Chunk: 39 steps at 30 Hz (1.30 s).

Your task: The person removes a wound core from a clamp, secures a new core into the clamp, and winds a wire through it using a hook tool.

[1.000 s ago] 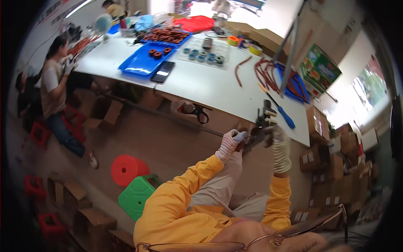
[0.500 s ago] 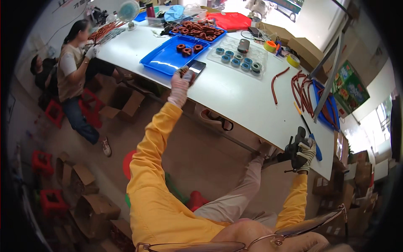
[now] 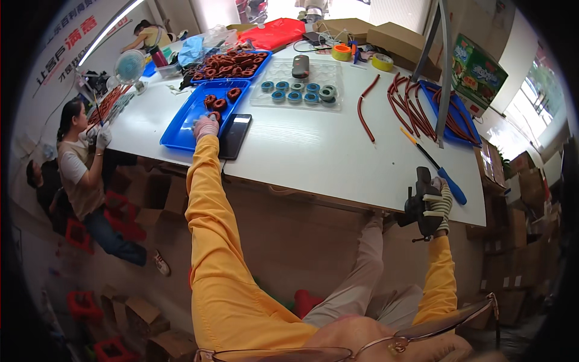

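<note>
My left hand [image 3: 206, 128], in a pale glove, reaches low into the near end of a shallow blue tray [image 3: 170, 136]. Touching or just beyond its fingers is a reddish-brown ring [image 3: 216, 116]; the back of the hand hides whether they grip it. Several similar rings [image 3: 233, 94] lie farther up that tray. At the table's front right edge stands a small black bench vise [image 3: 420, 208]. Striped-gloved, my right hand [image 3: 442, 205] wraps around the vise's right side. A screwdriver [image 3: 449, 184] with a blue handle lies just beyond that hand.
Right of the tray lies a black phone [image 3: 235, 136]. A clear plastic tray [image 3: 283, 67] holds blue-green rolls. Brown tubes [image 3: 410, 111] lie beside another blue tray [image 3: 476, 137]. A second blue tray [image 3: 260, 65] is heaped with brown rings. A co-worker [image 3: 78, 160] sits at the left.
My left hand has moved from beside the phone into the blue tray, where another brown ring now shows at its fingers. My right hand stays on the vise. The view has shifted.
</note>
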Each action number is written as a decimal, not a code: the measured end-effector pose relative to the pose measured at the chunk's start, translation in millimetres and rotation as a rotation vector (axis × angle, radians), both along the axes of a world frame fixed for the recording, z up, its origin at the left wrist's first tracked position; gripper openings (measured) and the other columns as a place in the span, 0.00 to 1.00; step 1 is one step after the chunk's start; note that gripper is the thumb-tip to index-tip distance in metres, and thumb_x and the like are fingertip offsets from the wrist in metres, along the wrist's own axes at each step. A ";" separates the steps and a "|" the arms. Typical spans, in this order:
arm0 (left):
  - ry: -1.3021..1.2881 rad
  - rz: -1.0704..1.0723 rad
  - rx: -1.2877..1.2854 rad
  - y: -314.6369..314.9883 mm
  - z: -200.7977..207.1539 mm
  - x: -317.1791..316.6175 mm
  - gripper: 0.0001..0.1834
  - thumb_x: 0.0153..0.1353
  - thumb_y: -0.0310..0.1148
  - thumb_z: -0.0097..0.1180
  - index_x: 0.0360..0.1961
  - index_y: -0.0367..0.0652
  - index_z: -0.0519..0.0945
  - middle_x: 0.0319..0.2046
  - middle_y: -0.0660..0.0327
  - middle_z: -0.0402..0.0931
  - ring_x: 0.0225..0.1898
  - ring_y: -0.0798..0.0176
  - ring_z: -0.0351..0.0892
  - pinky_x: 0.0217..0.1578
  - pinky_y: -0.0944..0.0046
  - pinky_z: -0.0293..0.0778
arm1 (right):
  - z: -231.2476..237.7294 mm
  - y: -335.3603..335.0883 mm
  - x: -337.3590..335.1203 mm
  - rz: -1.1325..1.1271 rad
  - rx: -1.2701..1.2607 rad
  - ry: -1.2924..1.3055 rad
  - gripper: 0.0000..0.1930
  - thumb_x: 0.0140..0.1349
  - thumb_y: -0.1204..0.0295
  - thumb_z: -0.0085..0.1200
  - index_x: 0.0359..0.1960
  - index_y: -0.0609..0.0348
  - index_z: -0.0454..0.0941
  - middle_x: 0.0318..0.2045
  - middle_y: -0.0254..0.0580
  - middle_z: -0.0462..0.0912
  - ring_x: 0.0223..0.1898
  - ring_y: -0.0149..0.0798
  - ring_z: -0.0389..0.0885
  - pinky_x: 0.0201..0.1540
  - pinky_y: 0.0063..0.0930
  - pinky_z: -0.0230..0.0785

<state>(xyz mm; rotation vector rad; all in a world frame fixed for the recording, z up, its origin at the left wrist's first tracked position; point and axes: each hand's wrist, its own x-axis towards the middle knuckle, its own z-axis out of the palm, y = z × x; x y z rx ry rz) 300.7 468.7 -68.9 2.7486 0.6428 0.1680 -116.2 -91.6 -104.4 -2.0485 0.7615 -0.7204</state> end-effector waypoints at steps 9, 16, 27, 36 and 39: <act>-0.228 -0.601 0.271 -148.2 18.3 29.6 0.27 0.57 0.52 0.50 0.56 0.53 0.72 0.61 0.52 0.63 0.66 0.46 0.53 0.65 0.52 0.49 | 12.8 21.3 0.2 -0.087 -0.100 0.009 0.17 0.66 0.61 0.45 0.42 0.64 0.76 0.36 0.53 0.81 0.38 0.50 0.79 0.43 0.34 0.69; 0.004 -0.466 0.132 -189.0 15.9 51.8 0.36 0.58 0.62 0.43 0.63 0.54 0.65 0.67 0.54 0.51 0.69 0.51 0.48 0.65 0.51 0.48 | 22.3 28.8 6.0 -0.177 -0.101 0.117 0.14 0.65 0.62 0.44 0.35 0.61 0.75 0.29 0.53 0.79 0.30 0.53 0.77 0.36 0.38 0.69; -0.049 -0.400 0.054 -192.8 26.2 61.4 0.36 0.50 0.62 0.53 0.55 0.49 0.73 0.58 0.50 0.66 0.60 0.50 0.64 0.57 0.53 0.62 | 29.0 29.5 4.6 -0.182 -0.337 0.195 0.14 0.63 0.62 0.45 0.37 0.60 0.76 0.32 0.54 0.80 0.35 0.55 0.79 0.39 0.41 0.70; -0.560 -0.400 -0.360 -154.4 -36.2 118.1 0.17 0.50 0.40 0.64 0.37 0.41 0.80 0.30 0.57 0.81 0.29 0.62 0.77 0.34 0.63 0.72 | 29.9 21.1 2.5 -0.136 -0.334 0.209 0.14 0.64 0.61 0.46 0.39 0.59 0.77 0.33 0.54 0.81 0.36 0.55 0.79 0.40 0.42 0.72; -0.680 -0.353 -0.869 -154.8 -38.4 107.4 0.13 0.55 0.33 0.63 0.38 0.38 0.79 0.30 0.65 0.78 0.28 0.70 0.71 0.33 0.70 0.69 | 28.5 17.3 0.8 -0.131 -0.315 0.218 0.16 0.64 0.58 0.44 0.39 0.57 0.77 0.33 0.52 0.81 0.36 0.55 0.79 0.41 0.43 0.71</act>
